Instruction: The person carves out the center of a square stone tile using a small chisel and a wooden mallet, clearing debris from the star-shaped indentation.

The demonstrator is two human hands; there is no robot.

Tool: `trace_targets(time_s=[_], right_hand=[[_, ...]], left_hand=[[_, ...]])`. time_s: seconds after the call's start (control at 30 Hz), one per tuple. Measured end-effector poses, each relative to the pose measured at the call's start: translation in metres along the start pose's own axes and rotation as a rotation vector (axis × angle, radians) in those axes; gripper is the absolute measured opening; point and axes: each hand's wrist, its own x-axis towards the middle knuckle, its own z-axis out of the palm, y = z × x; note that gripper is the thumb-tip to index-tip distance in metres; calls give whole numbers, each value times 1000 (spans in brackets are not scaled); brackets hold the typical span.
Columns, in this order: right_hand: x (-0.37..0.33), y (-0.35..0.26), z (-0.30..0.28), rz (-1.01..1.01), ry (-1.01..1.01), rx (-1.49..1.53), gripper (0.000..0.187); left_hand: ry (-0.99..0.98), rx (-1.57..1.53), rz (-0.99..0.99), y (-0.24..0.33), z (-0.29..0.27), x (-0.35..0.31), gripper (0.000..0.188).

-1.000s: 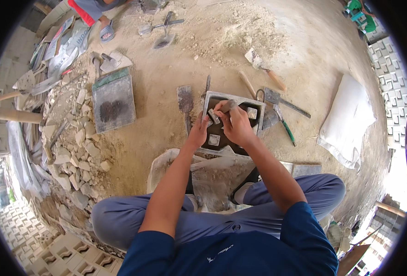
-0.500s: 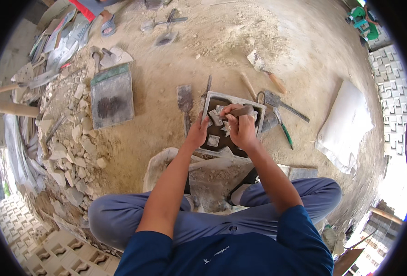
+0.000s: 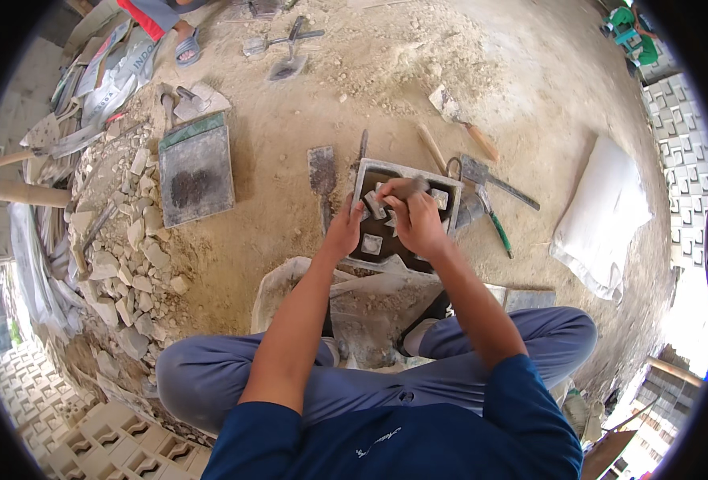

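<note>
I've got my right hand (image 3: 419,223) gripping a blurry dark tool (image 3: 414,187) over the tray (image 3: 411,170) on the ground, left hand (image 3: 343,230) at its side, grip unclear. Blocks (image 3: 371,243) already inside; can't tell what's left.

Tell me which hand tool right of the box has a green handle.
The slim green-handled tool just right of the rectangular box, slanting toward the person's right knee. The trowel farther up has an orange-brown handle.
</note>
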Motion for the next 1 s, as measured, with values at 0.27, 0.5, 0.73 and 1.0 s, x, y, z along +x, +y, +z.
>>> trace_targets(time_s=[0.27, 0.5, 0.73, 1.0], right_hand=[[4, -1, -3, 18, -5, -27, 10], [3, 2, 0, 85, -150, -75, 9], [2, 12, 3, 103, -217, -67, 8], [3, 9, 9, 75, -164, -70, 8]], left_hand=[[26, 42, -1, 5, -4, 3, 73], [49, 16, 74, -7, 3, 4, 69], [47, 46, 97, -5, -1, 7, 68], [135, 100, 88, -12, 3, 4, 60]])
